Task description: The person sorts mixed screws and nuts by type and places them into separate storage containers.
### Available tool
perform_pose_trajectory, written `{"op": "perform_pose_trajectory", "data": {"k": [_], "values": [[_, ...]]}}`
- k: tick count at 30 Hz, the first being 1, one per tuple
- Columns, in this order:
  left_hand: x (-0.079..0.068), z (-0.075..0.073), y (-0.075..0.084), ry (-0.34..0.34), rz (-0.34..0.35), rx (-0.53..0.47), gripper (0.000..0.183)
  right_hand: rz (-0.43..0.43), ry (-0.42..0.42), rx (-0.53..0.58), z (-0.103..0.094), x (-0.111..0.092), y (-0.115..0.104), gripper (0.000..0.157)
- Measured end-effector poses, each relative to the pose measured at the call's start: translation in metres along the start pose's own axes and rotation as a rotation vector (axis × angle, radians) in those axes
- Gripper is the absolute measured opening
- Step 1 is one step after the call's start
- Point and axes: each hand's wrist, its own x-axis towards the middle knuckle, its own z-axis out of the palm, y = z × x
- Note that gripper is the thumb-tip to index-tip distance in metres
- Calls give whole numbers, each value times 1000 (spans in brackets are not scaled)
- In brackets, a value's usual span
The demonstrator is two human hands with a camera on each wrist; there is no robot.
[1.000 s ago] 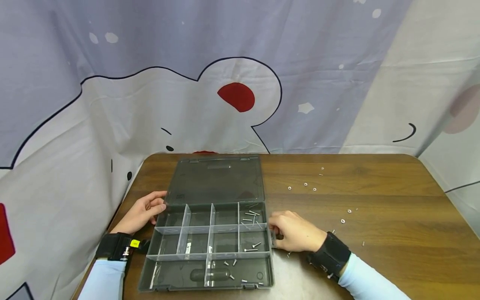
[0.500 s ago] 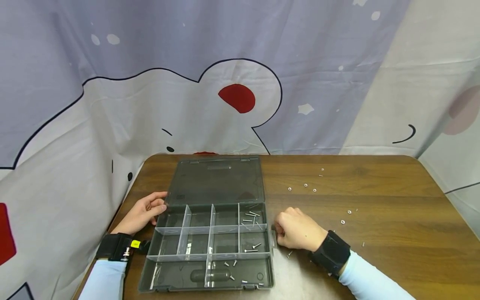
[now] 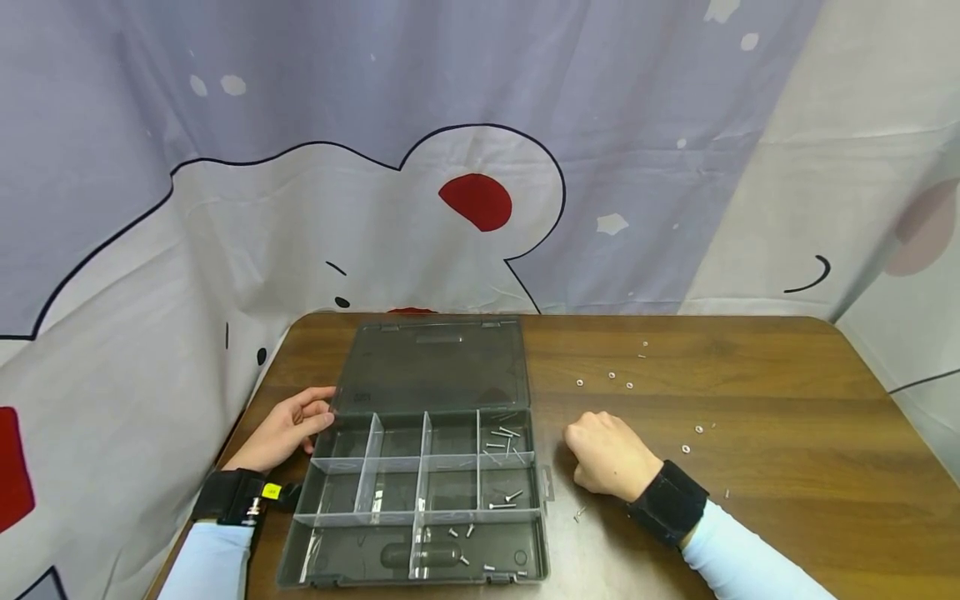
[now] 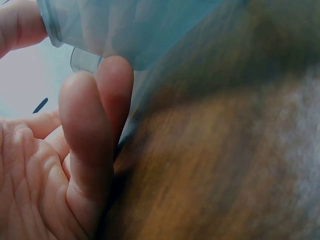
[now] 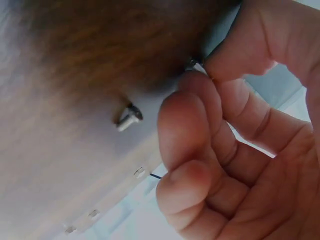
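The right hand (image 3: 611, 457) is clear of the box, its fingers bent inward; thumb and forefinger pinch a small screw (image 5: 197, 66), mostly hidden between them; a loose screw (image 3: 579, 514) lies near these fingers, on the person's side, on the wooden counter (image 3: 787, 400); beyond the same fingers, well apart, lie small washers (image 3: 629, 386). The left hand (image 3: 285, 427) grips the edge of the grey see-through box (image 3: 375, 517) near the hinge, its fingers curled about the plastic; the open lid (image 3: 431, 362) lies flat just beyond those fingers; between the two hands, in the compartments nearer the right fingers, lie several screws (image 3: 501, 506); patterned cloth (image 3: 637, 167) hangs farthest from the fingers.
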Motion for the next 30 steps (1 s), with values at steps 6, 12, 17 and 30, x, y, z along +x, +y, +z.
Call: {"op": "perform_pose_trajectory", "data": {"k": [6,12,17,30], "values": [[1,0,-1,1,18,-1,56,-29,41,66,-17,9,-5,36],[1,0,-1,2,11,-2,57,-149,98,187,-50,31,-28,28],[2,1,-1,2,12,-7,56,-281,126,236,-63,49,-50,24],[0,0,1,0,2,3,56,-504,174,272,-72,75,-99,24]]}}
